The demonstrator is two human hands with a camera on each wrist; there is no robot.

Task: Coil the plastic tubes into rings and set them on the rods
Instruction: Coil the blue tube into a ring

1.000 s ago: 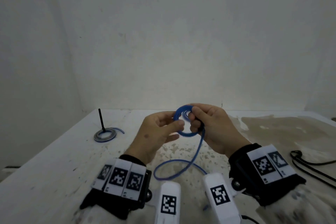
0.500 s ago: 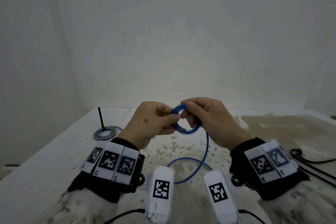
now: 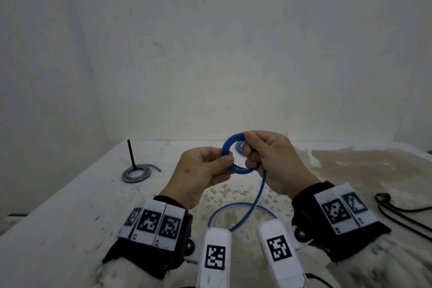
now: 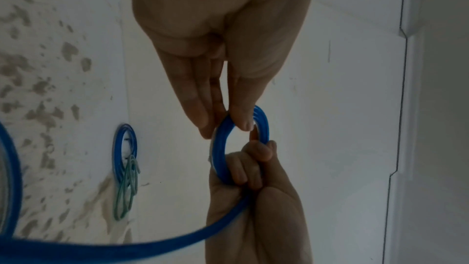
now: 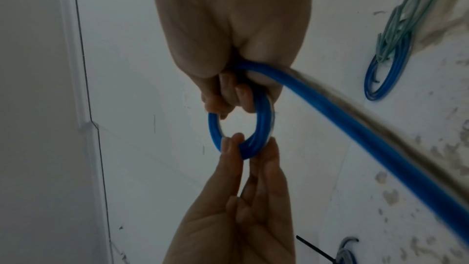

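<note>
A blue plastic tube is partly wound into a small ring [image 3: 235, 159] held up over the table between both hands. My left hand [image 3: 228, 161] pinches the ring's left side between thumb and fingers [image 4: 200, 119]. My right hand [image 3: 249, 147] grips the right side, fingers curled through the ring [image 5: 264, 119]. The loose tail [image 3: 257, 194] runs out of the right fist and down to a wide loop on the table [image 3: 215, 213]. A black rod [image 3: 131, 154] stands at the far left with a grey-blue coil [image 3: 135, 173] around its base.
The table top [image 3: 70, 217] is white and stained, with walls close behind and to the left. Another blue coil [image 5: 388, 67] and a green coil [image 5: 406, 13] lie on the table beyond my hands. Black cables [image 3: 397, 208] lie at the right edge.
Both hands kept hold of the blue ring and worked it between them. They rose a little, then dropped back. The tail's loop on the table shifted slightly.
</note>
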